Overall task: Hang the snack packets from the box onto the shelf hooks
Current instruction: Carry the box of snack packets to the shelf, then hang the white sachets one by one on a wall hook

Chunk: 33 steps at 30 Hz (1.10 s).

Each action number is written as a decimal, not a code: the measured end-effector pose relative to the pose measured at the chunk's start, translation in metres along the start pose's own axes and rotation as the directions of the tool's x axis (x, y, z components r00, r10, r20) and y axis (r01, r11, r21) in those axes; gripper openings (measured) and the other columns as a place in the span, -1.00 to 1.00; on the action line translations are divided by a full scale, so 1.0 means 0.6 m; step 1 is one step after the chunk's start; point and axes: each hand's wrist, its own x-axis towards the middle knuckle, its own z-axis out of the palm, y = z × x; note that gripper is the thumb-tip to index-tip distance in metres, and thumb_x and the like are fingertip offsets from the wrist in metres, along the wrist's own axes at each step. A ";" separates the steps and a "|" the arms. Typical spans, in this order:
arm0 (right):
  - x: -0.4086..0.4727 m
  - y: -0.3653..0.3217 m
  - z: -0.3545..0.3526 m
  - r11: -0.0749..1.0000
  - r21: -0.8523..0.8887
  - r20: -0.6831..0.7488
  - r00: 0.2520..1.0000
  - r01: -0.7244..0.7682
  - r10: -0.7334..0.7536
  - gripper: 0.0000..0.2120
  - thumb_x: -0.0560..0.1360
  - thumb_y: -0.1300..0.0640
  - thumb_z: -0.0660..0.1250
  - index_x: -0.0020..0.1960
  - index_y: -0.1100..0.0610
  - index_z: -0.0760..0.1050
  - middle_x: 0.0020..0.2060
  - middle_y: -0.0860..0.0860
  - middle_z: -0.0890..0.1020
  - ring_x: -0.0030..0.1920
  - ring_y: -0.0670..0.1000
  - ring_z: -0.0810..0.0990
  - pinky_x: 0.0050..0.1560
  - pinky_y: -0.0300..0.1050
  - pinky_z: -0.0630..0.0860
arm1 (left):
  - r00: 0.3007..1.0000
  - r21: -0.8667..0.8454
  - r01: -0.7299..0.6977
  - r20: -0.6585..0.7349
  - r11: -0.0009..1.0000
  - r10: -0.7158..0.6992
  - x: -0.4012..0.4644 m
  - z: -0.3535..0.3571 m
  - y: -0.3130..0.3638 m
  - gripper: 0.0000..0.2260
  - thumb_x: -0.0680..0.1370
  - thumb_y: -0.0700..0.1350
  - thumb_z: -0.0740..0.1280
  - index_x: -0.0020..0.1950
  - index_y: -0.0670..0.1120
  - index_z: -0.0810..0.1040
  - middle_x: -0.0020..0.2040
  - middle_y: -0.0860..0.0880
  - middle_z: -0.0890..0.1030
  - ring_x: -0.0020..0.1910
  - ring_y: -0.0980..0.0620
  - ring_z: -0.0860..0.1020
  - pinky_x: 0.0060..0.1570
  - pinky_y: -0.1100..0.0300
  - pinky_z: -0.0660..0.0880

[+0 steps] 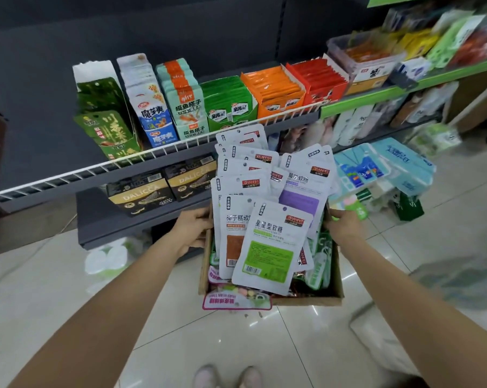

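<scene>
Plainly, the left hand (193, 229) and the right hand (343, 228) each have their grip curled on an opposite side wall of the cardboard box (306, 300), held above the tiled floor (68, 298) before the shelf (141, 161). Inside, the snack packets (267, 247) lie heaped and overflowing — light, slick, floppy pouches, I judge, likely to slide. Each is best pinched at its stiffer top edge beside the punched hole — no hooks are in view

A small grocery shop: stocked shelves (180, 161) of boxed snacks (276, 91), tissue packs (382, 166) on a tiled floor (236, 340).
</scene>
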 end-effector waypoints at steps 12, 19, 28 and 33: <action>-0.025 0.043 -0.004 0.964 0.259 -0.011 0.998 0.066 -0.066 -0.71 0.54 0.13 0.29 0.24 0.08 0.55 0.20 0.14 0.59 0.21 0.16 0.55 0.20 0.16 0.48 | 0.941 0.012 -0.164 -0.299 0.986 0.160 -0.015 0.036 -0.063 -0.74 0.58 -0.17 0.28 0.27 -0.09 0.55 0.13 -0.11 0.63 0.10 -0.07 0.58 0.21 -0.03 0.49; -0.020 0.034 -0.010 0.983 0.157 -0.050 0.995 0.095 -0.088 -0.72 0.52 0.23 0.29 0.22 0.15 0.56 0.08 0.19 0.64 -0.06 0.12 0.57 0.04 0.03 0.54 | 0.947 0.023 -0.124 -0.296 0.992 0.125 -0.013 0.037 -0.052 -0.73 0.58 -0.19 0.29 0.27 -0.04 0.56 0.16 -0.11 0.62 0.07 -0.06 0.59 0.15 0.04 0.51; -0.081 -0.024 -0.027 0.948 0.015 -0.112 0.942 0.319 -0.315 -0.67 0.59 0.22 0.17 0.34 0.17 0.45 0.19 0.20 0.58 0.17 0.20 0.52 0.09 -0.09 0.41 | 0.776 0.468 -0.305 -0.383 0.829 0.502 -0.076 0.073 0.006 -0.63 0.57 -0.24 0.18 0.38 -0.08 0.38 0.31 -0.11 0.43 0.29 -0.10 0.39 0.12 0.11 0.37; -0.109 -0.077 -0.015 0.893 0.019 0.115 0.886 0.450 -0.449 -0.53 0.56 0.09 0.27 0.43 0.15 0.31 0.32 0.14 0.47 0.33 0.09 0.42 0.28 -0.14 0.29 | 0.827 0.616 -0.418 -0.046 0.668 0.560 -0.074 0.070 0.042 -0.51 0.61 -0.27 0.13 0.53 -0.14 0.11 0.51 -0.11 0.19 0.49 -0.05 0.13 0.40 0.17 0.10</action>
